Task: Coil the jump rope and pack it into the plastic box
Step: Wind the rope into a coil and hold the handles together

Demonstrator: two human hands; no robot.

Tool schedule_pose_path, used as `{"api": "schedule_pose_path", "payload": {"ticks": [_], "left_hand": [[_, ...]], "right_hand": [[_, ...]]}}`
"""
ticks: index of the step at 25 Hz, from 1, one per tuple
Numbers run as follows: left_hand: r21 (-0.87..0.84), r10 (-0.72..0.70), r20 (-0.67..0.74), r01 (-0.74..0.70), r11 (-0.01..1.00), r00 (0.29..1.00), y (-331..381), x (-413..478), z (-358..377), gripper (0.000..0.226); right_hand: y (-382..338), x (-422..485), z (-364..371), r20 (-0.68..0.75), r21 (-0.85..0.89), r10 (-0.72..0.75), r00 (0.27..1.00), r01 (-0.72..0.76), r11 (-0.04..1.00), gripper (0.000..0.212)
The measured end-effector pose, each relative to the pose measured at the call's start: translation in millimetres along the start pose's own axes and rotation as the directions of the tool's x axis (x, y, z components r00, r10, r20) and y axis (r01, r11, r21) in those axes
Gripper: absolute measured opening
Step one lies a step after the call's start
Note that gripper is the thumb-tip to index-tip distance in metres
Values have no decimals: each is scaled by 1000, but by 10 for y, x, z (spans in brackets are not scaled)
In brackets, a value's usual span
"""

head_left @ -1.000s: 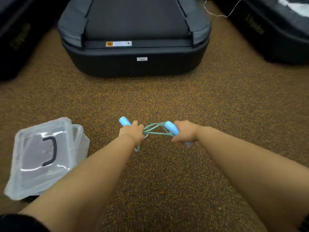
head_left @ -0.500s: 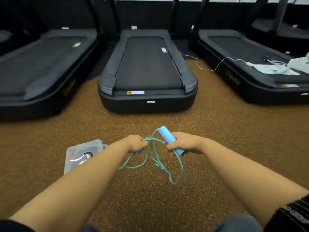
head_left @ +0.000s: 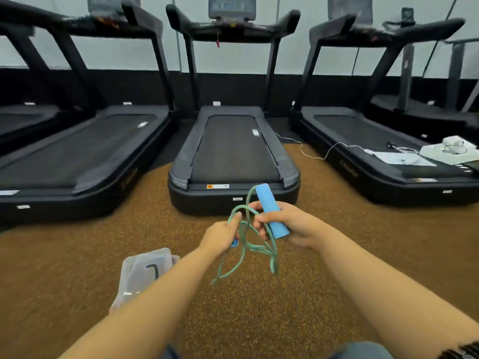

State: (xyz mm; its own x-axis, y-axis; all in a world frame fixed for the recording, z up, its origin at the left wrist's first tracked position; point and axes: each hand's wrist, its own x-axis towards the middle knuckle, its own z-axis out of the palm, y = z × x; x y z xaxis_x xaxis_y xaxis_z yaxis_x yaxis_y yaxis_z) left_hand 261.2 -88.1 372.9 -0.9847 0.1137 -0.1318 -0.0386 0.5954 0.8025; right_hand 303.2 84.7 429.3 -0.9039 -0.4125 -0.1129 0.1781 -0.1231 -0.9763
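Mid-frame, the right hand [head_left: 290, 226] grips a blue handle [head_left: 270, 211]; the left hand [head_left: 220, 235] pinches the green jump rope [head_left: 245, 246], loops dangling below. The plastic box [head_left: 141, 274] sits lower left.

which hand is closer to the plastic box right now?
Left. The left hand holds rope loops just above and right of the plastic box, whose lid is on. The right hand, gripping the blue handle, sits farther right, beyond the left.
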Motion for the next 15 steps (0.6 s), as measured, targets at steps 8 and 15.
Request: {"api": "schedule_pose_path", "payload": {"ticks": [8,15], "left_hand": [[-412,-107,149,160,897,983,427,9,-65,57],[-320,-146,95,169,932,985,576,148,-169,49]], "right_hand": [[-434,-14,355,-96,64,140,985,-134,989,13],[-775,-69,334,71,210,0,997,-15,978,49]]}}
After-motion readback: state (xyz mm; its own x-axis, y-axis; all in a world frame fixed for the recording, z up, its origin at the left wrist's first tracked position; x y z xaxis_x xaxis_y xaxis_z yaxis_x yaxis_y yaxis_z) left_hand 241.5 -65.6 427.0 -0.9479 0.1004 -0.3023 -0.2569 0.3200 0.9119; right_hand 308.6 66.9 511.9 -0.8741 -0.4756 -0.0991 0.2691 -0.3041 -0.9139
